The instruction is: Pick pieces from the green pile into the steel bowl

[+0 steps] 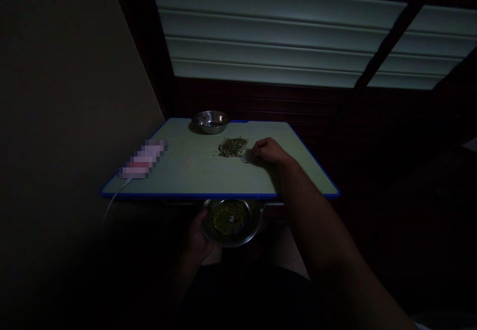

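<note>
My left hand [197,235] grips the rim of a metal bowl [253,230] just below the table's front edge. Small green grains that look like mung beans [222,220] lie in that bowl, with a small whitish and red item [231,217] among them. On the tabletop, a loose patch of similar beans [233,146] is spread out. At its right side, my right hand [267,149] is closed on a small clear, pale-edged piece [246,157], which touches the surface beside the beans. Its exact kind is too dark to make out.
The pale tabletop [186,181] has a blue edge. A second metal bowl [211,122] stands at the back. A blurred pink object [143,160] with a white cable [114,197] lies at the left. Behind the table is a dark, slatted door or shutter [268,41].
</note>
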`<state>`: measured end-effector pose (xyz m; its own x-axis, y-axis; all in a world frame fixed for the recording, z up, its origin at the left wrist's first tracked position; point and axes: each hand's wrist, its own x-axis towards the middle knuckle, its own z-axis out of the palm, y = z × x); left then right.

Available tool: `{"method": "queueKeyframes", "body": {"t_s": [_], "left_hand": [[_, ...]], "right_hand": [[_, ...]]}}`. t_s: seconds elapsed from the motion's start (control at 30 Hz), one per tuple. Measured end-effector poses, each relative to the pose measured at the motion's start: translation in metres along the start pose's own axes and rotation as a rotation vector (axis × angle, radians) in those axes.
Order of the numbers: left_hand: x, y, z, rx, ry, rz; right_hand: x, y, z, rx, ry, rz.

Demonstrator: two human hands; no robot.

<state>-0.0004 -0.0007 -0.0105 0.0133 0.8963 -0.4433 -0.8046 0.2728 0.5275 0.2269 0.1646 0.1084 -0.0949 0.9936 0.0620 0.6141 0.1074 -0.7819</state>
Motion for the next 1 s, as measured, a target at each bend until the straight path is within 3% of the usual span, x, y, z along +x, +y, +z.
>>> {"method": "queueKeyframes", "body": {"t_s": [0.5, 1.0], "left_hand": [[0.0, -0.001, 0.001, -0.033, 0.014, 0.005], [0.001, -0.005, 0.003, -0.061, -0.001, 0.094]], "right_hand": [[-0.013, -0.013, 0.003, 0.139, -0.399, -0.021], [-0.03, -0.039, 0.022, 0.122, -0.619, -0.009]]}}
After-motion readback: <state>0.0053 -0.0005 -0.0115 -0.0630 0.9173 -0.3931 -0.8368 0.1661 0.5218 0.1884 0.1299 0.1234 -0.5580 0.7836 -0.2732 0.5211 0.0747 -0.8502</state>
